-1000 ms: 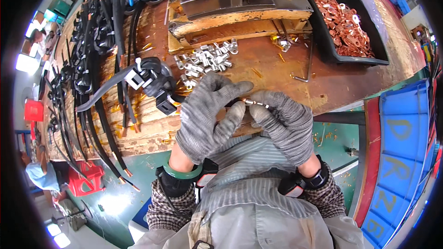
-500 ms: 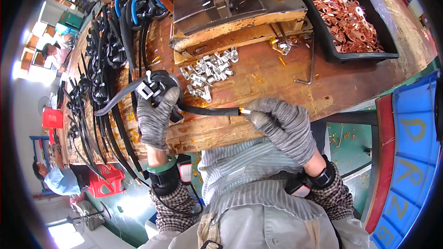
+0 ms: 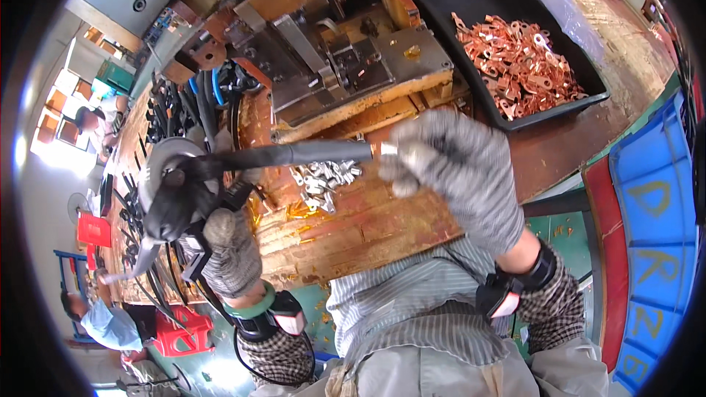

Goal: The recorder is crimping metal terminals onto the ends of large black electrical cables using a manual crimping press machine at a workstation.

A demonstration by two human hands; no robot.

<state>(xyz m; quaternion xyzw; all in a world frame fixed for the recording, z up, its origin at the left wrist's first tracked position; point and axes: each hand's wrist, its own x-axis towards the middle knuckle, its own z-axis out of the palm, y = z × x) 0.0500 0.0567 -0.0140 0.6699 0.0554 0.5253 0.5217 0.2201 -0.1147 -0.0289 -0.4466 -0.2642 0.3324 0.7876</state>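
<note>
My gloved left hand (image 3: 232,250) is closed on a coiled black cable (image 3: 173,202), held up over the left part of the wooden workbench (image 3: 353,239). One straight end of this cable stretches right, toward my other hand. At its tip, the gloved fingers of my right hand (image 3: 463,169) pinch a small silver cable lug (image 3: 388,148); they cover much of it, and how far it sits on the cable cannot be made out. Below the cable lies a pile of loose silver cable lugs (image 3: 323,187).
A metal press (image 3: 360,77) on a yellowish base stands behind the pile. Right of it, a black tray (image 3: 441,11) holds copper lugs (image 3: 522,66). Black cables (image 3: 168,114) crowd the left. A blue crate (image 3: 651,206) stands at right; two people are far left, near a red stool (image 3: 184,329).
Both hands have lifted the cable up and away from the bench edge, and the coil has swung left and nearer. The view has shifted, showing more of the press.
</note>
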